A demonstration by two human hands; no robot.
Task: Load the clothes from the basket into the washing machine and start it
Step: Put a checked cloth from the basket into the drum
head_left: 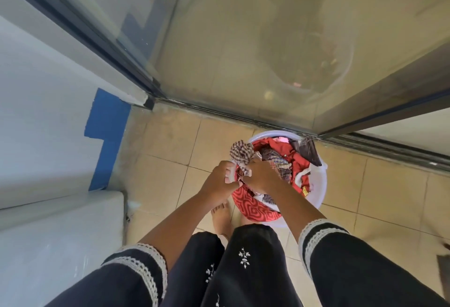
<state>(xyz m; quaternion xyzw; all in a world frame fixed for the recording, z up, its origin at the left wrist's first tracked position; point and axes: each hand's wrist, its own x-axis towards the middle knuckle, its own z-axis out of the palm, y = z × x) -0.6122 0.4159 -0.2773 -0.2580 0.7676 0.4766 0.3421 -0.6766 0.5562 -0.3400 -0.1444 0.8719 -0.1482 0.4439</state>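
Gathering clothes looks like the step in hand: a checked cloth (239, 152) is bunched above the near-left rim of the basket (319, 185), left hand (218, 182) and right hand (261, 176) both clamped on it. No washing machine shows; lifting and carrying come next.

The basket (319, 185) looked like smooth pale plastic with a slight sheen. Clothes (289, 160) inside were all soft matt cloth: a checked woven piece (239, 152), plain red fabric, and a red swirly print (253, 207) draped over the rim. Floor tiles (170, 141) were beige and semi-glossy, grimy along the edge. The sliding door (267, 38) was shiny reflective glass in dark metal framing. Sleeves (136, 275) were dark cloth with pale lace trim.
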